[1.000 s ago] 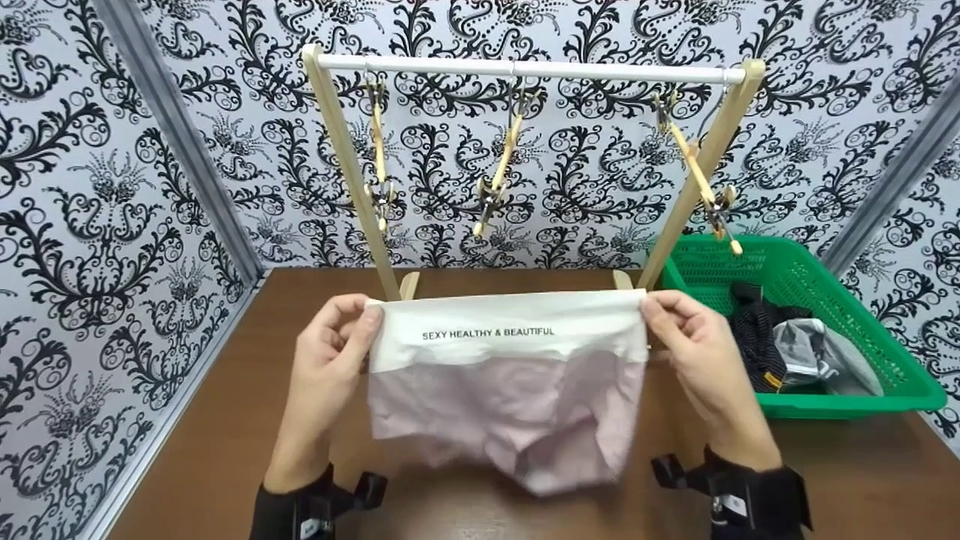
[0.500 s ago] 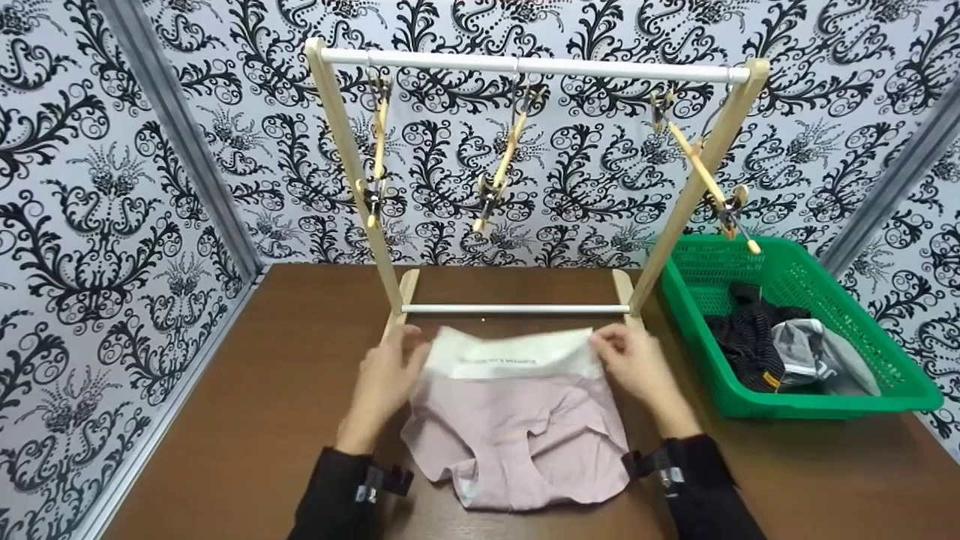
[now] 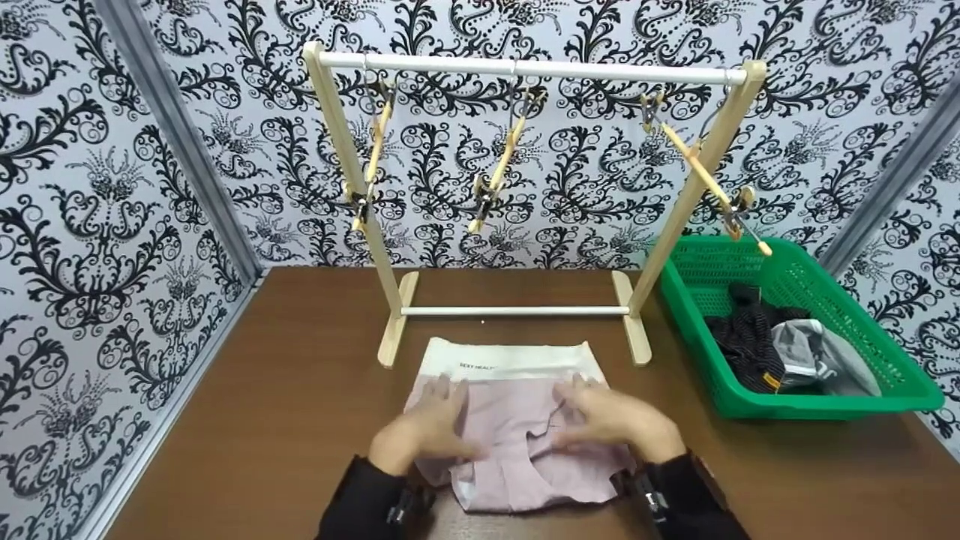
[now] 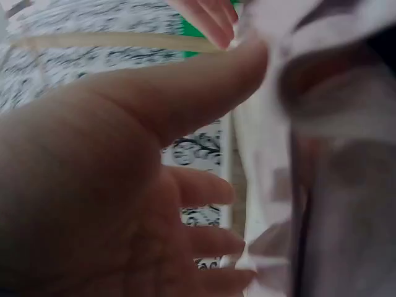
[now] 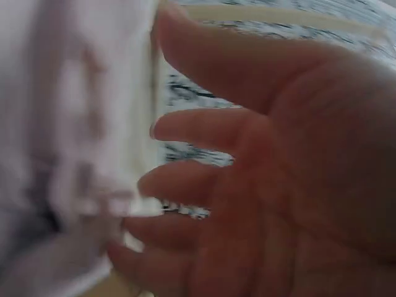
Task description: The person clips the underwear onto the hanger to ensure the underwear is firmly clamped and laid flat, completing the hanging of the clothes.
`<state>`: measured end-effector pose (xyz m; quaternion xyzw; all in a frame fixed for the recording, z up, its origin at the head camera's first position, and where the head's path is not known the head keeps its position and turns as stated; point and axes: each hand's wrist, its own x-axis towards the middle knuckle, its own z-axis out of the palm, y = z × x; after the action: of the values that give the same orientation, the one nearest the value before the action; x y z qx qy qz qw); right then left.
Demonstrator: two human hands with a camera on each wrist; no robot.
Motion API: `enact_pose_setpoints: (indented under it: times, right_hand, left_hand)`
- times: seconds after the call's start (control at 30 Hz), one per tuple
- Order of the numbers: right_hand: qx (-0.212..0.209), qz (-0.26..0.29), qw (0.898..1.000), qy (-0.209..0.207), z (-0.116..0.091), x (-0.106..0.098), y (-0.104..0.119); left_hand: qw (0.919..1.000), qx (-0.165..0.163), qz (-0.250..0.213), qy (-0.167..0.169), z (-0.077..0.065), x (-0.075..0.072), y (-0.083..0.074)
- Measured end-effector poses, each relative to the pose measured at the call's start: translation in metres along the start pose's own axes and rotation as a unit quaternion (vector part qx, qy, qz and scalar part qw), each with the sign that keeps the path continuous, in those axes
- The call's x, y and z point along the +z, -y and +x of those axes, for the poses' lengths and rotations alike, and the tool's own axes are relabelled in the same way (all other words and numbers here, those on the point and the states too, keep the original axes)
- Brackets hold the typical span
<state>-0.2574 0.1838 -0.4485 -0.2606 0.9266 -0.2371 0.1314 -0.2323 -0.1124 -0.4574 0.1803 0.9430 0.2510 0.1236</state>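
A pair of pink underpants (image 3: 499,439) with a wide cream waistband (image 3: 517,358) lies spread on the brown table, waistband toward the rack. Printed lettering shows on the band, partly covered. My left hand (image 3: 431,424), blurred, is over the left half of the underpants with fingers spread. Over the right half is my right hand (image 3: 611,420), its fingers also extended. In the left wrist view the fingertips of the left hand (image 4: 161,161) are right at the cloth. The right wrist view shows the right hand (image 5: 247,142) with fingers apart, close to the pink fabric.
Beyond the underpants stands a wooden rack with a white top rail (image 3: 562,69) and several clip hangers, one being the middle hanger (image 3: 504,157). A green basket (image 3: 825,411) at the right holds dark and grey clothes (image 3: 750,345). Patterned walls enclose the table (image 3: 262,420).
The underpants, earlier held up by both corners of the waistband, came down flat onto the table. Both hands let go of the band and moved nearer over the cloth. The hangers swung slightly.
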Motion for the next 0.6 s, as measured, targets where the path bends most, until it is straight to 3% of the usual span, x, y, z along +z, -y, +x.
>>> enact_pose_setpoints:
  times: [0.03, 0.17, 0.27, 0.6]
  right_hand:
    - [0.012, -0.004, 1.0, 0.027, 0.0, 0.005, 0.0]
    - [0.071, 0.0, 0.997, 0.02, 0.001, 0.017, -0.005]
    - [0.087, 0.004, 0.996, 0.015, 0.001, 0.021, -0.007]
    - [0.07, 0.013, 0.997, 0.014, -0.002, 0.018, -0.014]
  left_hand:
    - [0.9995, -0.021, 0.014, 0.019, -0.001, 0.003, -0.003]
    - [0.9936, -0.099, 0.05, 0.021, -0.005, 0.01, -0.009]
    - [0.9892, -0.126, 0.071, 0.02, -0.005, 0.01, -0.01]
    - [0.9877, -0.092, 0.125, 0.02, 0.001, 0.012, -0.006]
